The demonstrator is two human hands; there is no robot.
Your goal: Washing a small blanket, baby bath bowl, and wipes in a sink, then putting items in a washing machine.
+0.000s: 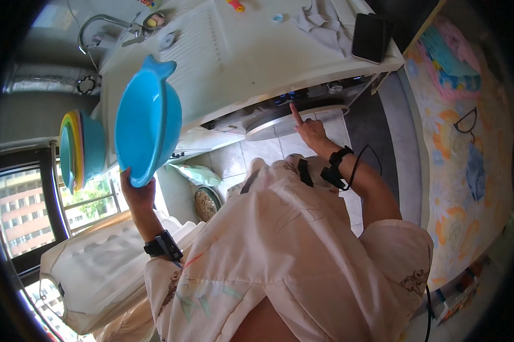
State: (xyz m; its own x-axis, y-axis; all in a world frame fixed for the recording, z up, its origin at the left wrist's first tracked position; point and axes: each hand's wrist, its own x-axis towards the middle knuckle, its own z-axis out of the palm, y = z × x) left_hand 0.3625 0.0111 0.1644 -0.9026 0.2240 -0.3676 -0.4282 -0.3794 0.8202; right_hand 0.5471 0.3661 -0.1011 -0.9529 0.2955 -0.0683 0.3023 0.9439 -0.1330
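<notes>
My left hand (138,191) is closed on the rim of a light-blue plastic basin (138,122), which it holds up on its side by the left end of the counter. The basin has a fishtail-shaped handle at its far end, and nothing shows inside it. On the right, my right hand (312,134) reaches to the dark front of a washing machine (257,115) under the counter. Its index finger is stretched out, with the tip at or very near the lit blue marks of the control panel (285,98). Its other fingers are curled, with nothing in them.
The white counter (245,57) holds a tap (106,21), a grey cloth (325,28) and a black phone (368,39). Nested coloured basins (77,151) hang at the left near the window. A bed (456,188) with folded towels (451,57) stands at the right.
</notes>
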